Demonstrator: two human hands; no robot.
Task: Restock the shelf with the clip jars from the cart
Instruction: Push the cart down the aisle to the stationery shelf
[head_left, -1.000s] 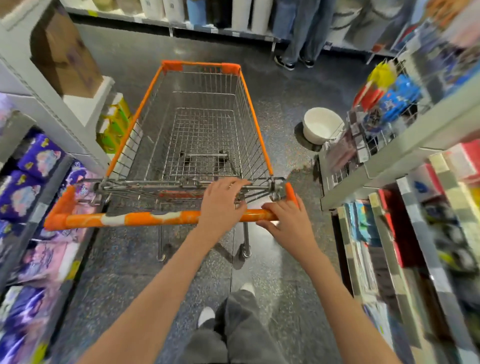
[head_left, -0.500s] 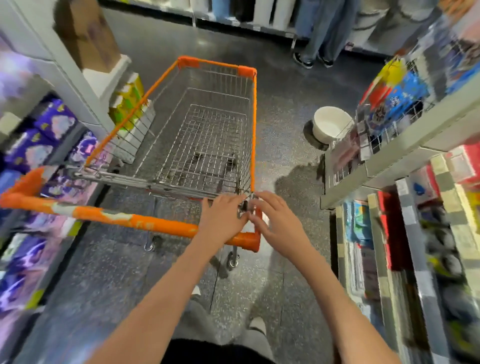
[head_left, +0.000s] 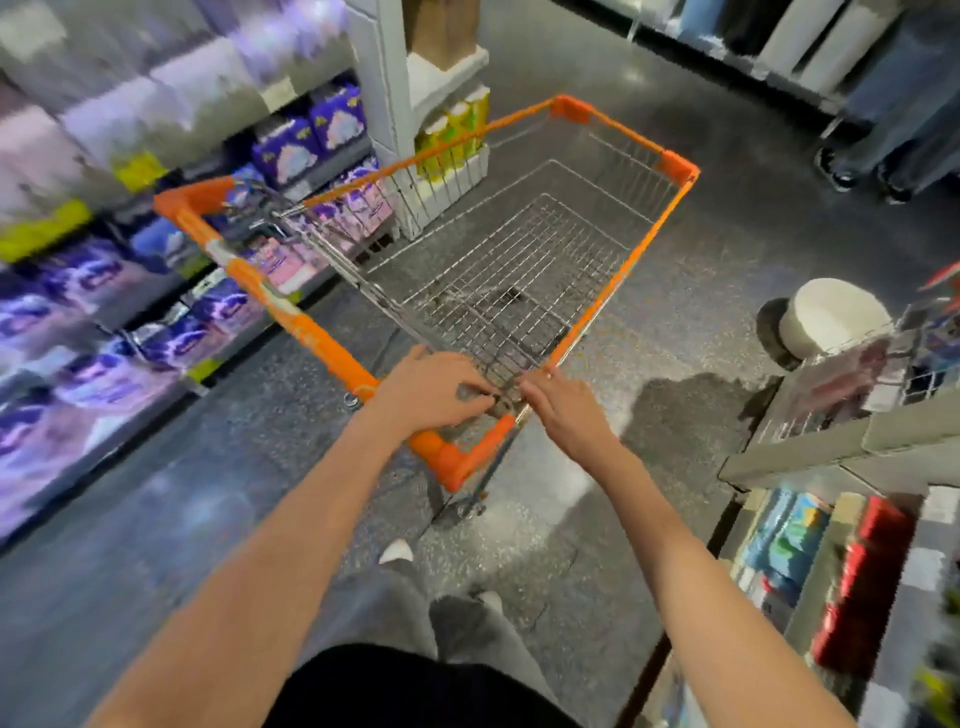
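Note:
An orange-rimmed wire shopping cart (head_left: 613, 291) stands slantwise in the aisle, its handle (head_left: 291, 312) pointing to the left shelves. Its basket shows only bare wire; no clip jars are in sight. Both of my hands meet at the cart's near right corner. My left hand (head_left: 431, 395) curls its fingers over the end of the handle and the wire frame behind it. My right hand (head_left: 561, 410) grips the right rim just beside that corner.
Shelves of purple packs (head_left: 208, 332) line the left, close to the handle. A white pillar (head_left: 384, 104) with yellow packs (head_left: 457, 130) stands beyond the cart. A white bucket (head_left: 831, 317) sits on the floor beside the right shelf (head_left: 831, 441). A person's legs (head_left: 883, 156) stand far right.
The cart has swung round, its handle moving left toward the shelves. Both hands slid along the handle to its right end and now hold the corner.

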